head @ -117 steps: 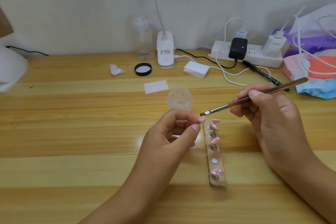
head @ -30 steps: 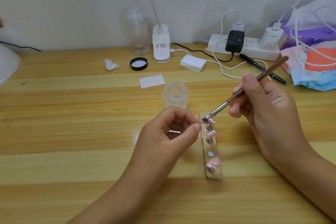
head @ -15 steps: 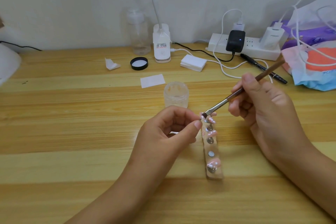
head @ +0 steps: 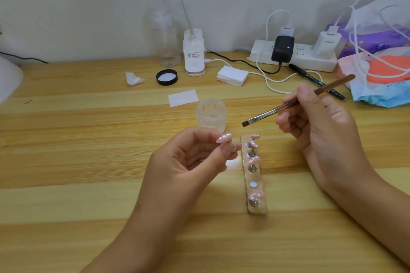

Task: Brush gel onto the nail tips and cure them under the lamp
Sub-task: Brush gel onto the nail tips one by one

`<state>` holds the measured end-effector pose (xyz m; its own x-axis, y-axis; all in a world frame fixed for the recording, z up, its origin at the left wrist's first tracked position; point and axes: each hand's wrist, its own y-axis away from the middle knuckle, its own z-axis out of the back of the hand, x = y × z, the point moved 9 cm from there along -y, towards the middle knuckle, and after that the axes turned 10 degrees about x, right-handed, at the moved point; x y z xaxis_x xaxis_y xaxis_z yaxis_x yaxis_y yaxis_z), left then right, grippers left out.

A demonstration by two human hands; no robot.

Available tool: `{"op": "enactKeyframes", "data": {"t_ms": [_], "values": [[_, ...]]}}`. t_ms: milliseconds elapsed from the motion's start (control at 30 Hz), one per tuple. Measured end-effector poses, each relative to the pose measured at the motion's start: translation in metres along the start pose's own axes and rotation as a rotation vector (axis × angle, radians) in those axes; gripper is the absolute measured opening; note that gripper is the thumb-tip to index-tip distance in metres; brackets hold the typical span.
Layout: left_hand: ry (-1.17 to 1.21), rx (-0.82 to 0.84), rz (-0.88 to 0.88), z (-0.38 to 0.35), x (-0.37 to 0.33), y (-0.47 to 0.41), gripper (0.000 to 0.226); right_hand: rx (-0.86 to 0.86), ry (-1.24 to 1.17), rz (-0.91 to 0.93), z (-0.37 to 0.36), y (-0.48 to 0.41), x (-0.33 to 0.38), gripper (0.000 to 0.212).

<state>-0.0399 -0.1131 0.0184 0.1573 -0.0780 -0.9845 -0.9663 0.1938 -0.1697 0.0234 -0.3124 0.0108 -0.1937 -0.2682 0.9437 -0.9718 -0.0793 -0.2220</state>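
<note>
The white charger (head: 328, 43) reads, perhaps, "PISEN"; other labels blur.

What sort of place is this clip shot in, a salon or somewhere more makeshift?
Most likely a home desk set up for nail work, not a salon: a wooden table against a plain wall, a power strip loaded with chargers, and a nail-tip holder beside an open gel jar.

Observed: left hand (head: 193, 157) raised just left of the far end of the holder strip (head: 258, 209), thumb and forefinger pinching a nail tip (head: 224, 139) (by its small stand), other fingers loosely curled; right hand (head: 321, 131) right of that end, gripping a brush (head: 277, 109) pen-fashion; forearms flank the strip.
</note>
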Motion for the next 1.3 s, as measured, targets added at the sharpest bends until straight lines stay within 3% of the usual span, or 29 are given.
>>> {"op": "enactKeyframes", "data": {"t_ms": [200, 533, 967, 1300], "values": [[-0.035, 0.072, 0.041, -0.001, 0.007, -0.001, 0.015, 0.006, -0.009, 0.003, -0.001, 0.0, 0.001, 0.026], [-0.674, 0.308, -0.115, -0.02, 0.001, -0.002, 0.009, 0.017, 0.003, 0.001, 0.0, 0.0, 0.001, 0.032], [-0.891, 0.154, -0.116, -0.026, 0.004, -0.004, 0.02, 0.02, 0.016, 0.008, 0.0, 0.0, 0.001, 0.032], [-0.85, 0.401, -0.125, -0.038, 0.008, 0.004, 0.024, 0.009, 0.013, 0.012, 0.0, 0.0, 0.002, 0.035]]}}
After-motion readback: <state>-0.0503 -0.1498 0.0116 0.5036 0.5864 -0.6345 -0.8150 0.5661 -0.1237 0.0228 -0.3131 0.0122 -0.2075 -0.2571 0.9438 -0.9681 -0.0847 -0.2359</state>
